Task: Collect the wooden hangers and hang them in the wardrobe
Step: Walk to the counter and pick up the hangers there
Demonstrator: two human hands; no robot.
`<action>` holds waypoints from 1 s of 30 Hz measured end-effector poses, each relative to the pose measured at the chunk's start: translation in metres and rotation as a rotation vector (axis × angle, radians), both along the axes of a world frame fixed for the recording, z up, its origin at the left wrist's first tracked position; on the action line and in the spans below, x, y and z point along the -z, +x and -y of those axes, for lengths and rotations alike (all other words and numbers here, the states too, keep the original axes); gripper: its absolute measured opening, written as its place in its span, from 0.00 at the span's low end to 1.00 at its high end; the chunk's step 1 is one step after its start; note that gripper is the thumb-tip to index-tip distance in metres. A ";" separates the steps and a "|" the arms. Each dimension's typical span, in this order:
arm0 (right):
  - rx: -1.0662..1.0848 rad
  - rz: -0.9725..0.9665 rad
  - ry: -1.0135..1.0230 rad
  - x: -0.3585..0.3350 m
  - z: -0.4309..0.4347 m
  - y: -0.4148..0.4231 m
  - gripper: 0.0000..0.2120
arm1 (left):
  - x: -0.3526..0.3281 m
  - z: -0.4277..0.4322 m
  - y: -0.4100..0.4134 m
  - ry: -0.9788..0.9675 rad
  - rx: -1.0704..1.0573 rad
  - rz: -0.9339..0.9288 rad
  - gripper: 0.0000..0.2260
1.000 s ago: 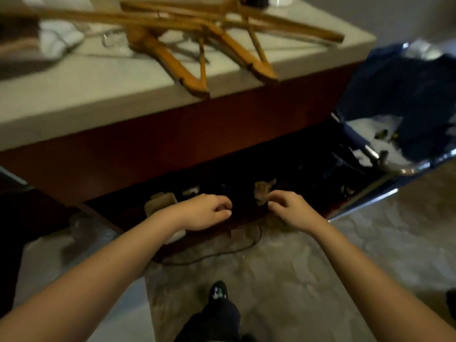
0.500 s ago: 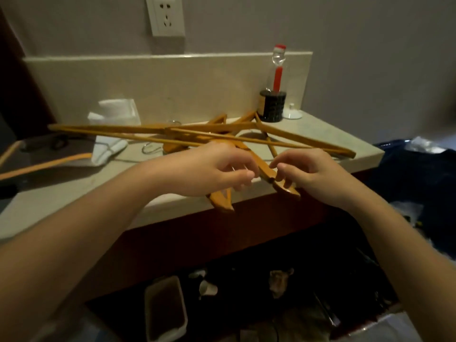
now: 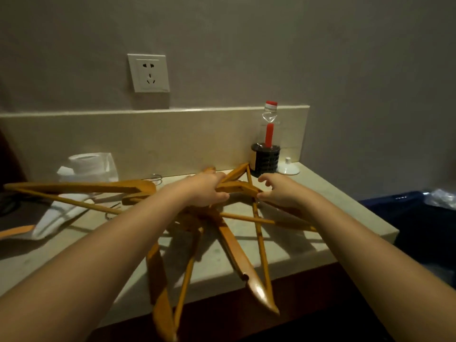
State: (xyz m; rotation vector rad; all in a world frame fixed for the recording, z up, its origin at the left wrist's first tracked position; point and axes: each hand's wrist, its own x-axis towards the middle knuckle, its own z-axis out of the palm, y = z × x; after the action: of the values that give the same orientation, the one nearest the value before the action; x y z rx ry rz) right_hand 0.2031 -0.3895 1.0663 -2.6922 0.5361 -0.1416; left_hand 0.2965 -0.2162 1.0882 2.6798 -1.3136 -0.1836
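Several wooden hangers (image 3: pixel 237 250) lie crossed in a heap on the pale stone counter (image 3: pixel 340 218), some ends sticking out over its front edge. My left hand (image 3: pixel 209 188) is closed over the top of the heap near the middle. My right hand (image 3: pixel 276 191) touches the same hanger just to the right, thumb raised and fingers curled at the wood. Another long hanger (image 3: pixel 81 188) stretches out to the left. Metal hooks (image 3: pixel 155 180) show behind it. No wardrobe is in view.
A toilet paper roll (image 3: pixel 86 165) and white cloth (image 3: pixel 56 215) sit at the left. A bottle with a red cap (image 3: pixel 269 129) stands in a black holder (image 3: pixel 265 159) at the back right, next to a small white lid (image 3: pixel 288 167). A wall socket (image 3: pixel 148 72) is above. A dark blue bag (image 3: pixel 419 218) lies at the right.
My view rose from the floor under the counter up to the countertop. Both hands moved from low near the floor onto the middle of the hanger heap.
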 end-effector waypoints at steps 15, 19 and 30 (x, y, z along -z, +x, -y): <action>-0.221 0.176 -0.003 0.054 0.039 0.020 0.12 | 0.033 0.032 0.006 -0.108 -0.204 0.093 0.16; -0.269 0.338 -0.048 0.038 0.037 0.020 0.15 | 0.026 0.027 -0.002 -0.181 -0.253 0.138 0.18; -0.358 0.638 -0.133 -0.025 0.036 0.017 0.31 | -0.040 -0.004 -0.005 -0.454 -0.218 -0.146 0.11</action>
State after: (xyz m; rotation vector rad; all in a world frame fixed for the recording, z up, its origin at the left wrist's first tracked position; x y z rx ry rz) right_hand 0.2197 -0.4251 1.0909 -2.6035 -0.1523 -0.9138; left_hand 0.2914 -0.2120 1.1277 2.3460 -0.8843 -0.0449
